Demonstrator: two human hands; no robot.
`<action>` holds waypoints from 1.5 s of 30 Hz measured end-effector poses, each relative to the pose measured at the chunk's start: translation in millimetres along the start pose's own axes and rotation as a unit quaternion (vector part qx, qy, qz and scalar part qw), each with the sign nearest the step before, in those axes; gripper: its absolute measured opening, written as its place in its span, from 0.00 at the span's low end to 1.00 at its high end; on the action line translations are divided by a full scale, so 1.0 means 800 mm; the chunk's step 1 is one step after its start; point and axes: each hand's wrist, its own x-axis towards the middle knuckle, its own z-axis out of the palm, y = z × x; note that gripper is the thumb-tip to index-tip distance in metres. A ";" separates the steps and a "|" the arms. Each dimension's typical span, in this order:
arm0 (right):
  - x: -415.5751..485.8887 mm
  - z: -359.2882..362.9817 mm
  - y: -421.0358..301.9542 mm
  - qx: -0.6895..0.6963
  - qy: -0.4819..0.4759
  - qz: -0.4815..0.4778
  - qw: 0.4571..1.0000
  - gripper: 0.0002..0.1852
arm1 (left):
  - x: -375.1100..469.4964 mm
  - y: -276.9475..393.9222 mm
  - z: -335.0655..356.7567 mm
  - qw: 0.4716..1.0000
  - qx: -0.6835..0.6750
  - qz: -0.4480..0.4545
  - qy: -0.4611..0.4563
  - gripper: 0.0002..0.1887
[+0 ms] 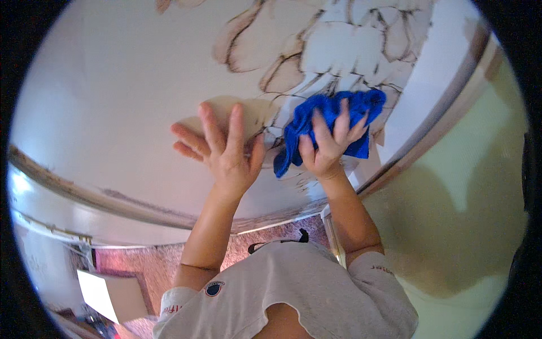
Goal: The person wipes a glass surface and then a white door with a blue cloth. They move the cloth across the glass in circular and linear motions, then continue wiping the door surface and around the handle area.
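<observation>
A bunched blue cloth (326,111) lies under my right hand (330,142), whose spread fingers press it against a pale, upright-looking surface (139,93). That surface bears dark, crack-like lines and brownish patches (283,74) around and above the cloth. To the left, my left hand (224,152) has its fingers apart and holds nothing; its palm faces the surface, and whether it touches is hard to tell. The cloth hides the part of the marks behind it.
A pale green wall (457,203) stands at the right, beyond a dark-edged trim (427,123). A brownish edge strip (84,190) runs along the lower left. Below are a reddish carpet (163,254) and a white box-like object (114,294).
</observation>
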 end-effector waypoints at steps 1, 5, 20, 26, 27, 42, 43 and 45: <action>0.010 0.006 -0.012 0.025 0.036 0.025 0.999 0.19 | 0.002 0.002 -0.001 1.000 -0.004 -0.010 -0.007 0.28; 0.010 0.026 -0.064 -0.001 -0.019 -0.060 0.998 0.15 | 0.009 -0.001 -0.010 0.999 -0.007 -0.017 -0.028 0.26; -0.039 0.065 -0.108 0.050 -0.041 -0.100 0.993 0.14 | -0.039 -0.044 -0.031 0.998 0.006 -0.045 -0.049 0.26; -0.044 0.079 -0.143 0.067 -0.073 -0.105 0.990 0.15 | -0.051 -0.076 -0.052 0.998 0.042 -0.035 -0.038 0.29; -0.045 0.083 -0.151 0.066 -0.076 -0.109 0.989 0.15 | -0.053 -0.083 -0.058 0.997 0.050 -0.039 -0.038 0.29; -0.032 0.167 -0.340 0.087 -0.115 -0.227 0.963 0.14 | -0.087 -0.245 -0.180 0.987 0.076 -0.136 -0.040 0.29; -0.031 0.172 -0.354 0.086 -0.116 -0.236 0.961 0.14 | -0.090 -0.256 -0.189 0.985 0.092 -0.141 -0.041 0.29; -0.033 0.184 -0.381 0.092 -0.123 -0.243 0.958 0.13 | -0.099 -0.280 -0.203 0.983 0.109 -0.145 -0.021 0.31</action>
